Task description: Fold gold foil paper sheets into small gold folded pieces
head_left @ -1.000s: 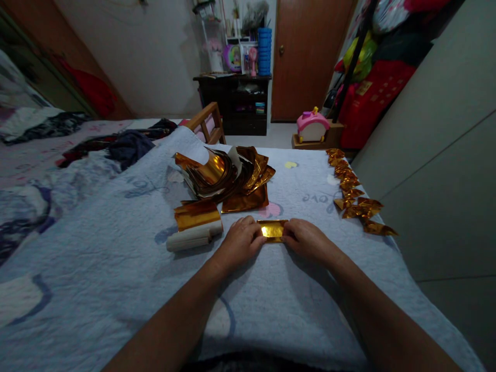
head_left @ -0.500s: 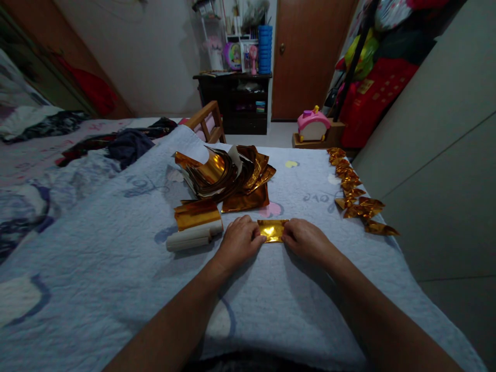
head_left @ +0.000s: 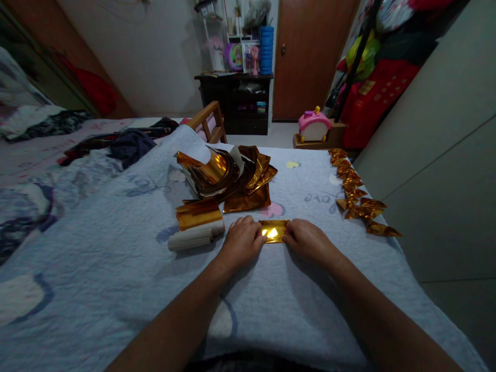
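A strip of gold foil paper [head_left: 274, 231] lies flat between my hands, shiny side up. My left hand [head_left: 243, 238] pinches its left end, and my right hand [head_left: 306, 237] pinches the right end; my fingers hide both ends. Beyond my left hand spreads a fanned, curled stack of gold foil paper sheets [head_left: 217, 170]. Nearer, left of that hand, gold sheets lie beside a pale rolled bundle of paper [head_left: 191, 239]. Along the right side runs a row of folded gold paper pieces [head_left: 351, 183], apart from my right hand.
A pale blue patterned bedspread [head_left: 127, 274] lies under everything. Crumpled clothes [head_left: 129, 147] are at the left. Behind stand a wooden rail [head_left: 211, 121], a dark cabinet [head_left: 234, 106] and a pink toy case [head_left: 314, 126]. A pale panel [head_left: 445, 191] rises past the right edge.
My hands keep their hold on the gold strip, which stays in place; only the glare on it differs. The whole view has shifted very slightly.
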`<state>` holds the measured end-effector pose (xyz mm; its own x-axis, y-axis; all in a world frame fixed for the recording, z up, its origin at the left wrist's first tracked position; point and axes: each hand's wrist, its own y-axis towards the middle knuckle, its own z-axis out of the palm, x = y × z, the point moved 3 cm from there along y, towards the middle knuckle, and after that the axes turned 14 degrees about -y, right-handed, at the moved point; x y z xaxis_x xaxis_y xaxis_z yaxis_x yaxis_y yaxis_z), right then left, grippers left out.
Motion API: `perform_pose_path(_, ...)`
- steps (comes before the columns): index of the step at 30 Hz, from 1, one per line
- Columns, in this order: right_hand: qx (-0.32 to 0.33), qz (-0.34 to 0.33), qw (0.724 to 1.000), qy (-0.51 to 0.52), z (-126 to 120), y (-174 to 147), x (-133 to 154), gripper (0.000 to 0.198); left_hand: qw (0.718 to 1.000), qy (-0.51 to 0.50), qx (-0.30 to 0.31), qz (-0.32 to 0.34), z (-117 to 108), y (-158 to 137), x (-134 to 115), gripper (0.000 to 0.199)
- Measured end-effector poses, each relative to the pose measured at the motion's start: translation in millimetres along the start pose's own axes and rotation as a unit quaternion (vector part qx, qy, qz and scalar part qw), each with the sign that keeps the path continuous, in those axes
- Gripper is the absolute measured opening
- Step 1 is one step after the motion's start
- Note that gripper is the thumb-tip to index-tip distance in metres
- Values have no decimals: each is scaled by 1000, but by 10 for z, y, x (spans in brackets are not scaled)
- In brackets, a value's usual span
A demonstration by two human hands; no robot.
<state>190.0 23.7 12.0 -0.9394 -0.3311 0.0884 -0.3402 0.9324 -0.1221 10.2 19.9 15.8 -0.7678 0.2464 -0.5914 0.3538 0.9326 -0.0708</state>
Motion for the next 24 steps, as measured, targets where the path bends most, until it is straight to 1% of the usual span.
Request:
perform_pose_path(8,-7,-2,1000,-2,26,11,-13,20,1000,10,-8,5,20,-7,5,16)
perform_pose_path(13,0,8,1000,19,2,7,-10,15,999,-16,-34,25,41,-31,37,7)
perform_pose_path(15,7,16,1000,25,-10,2,-16,13,997,-20,-52,53,59,-34,35,5)
perform_pose_path(17,9,25,999,27,-24,-7,-27,12,993,-9,-57,99,94,-34,18,9)
perform_pose_path(21,21,34,999,14,-64,-28,-38,16,976,17,-26,214,193,-47,-33,13)
perform_pose_path(22,25,35,999,10,-77,-33,-37,17,972,23,-19,233,210,-55,-43,14)
perform_pose_path(24,30,39,999,3,-102,-37,-36,18,969,38,-6,246,229,-72,-55,16)
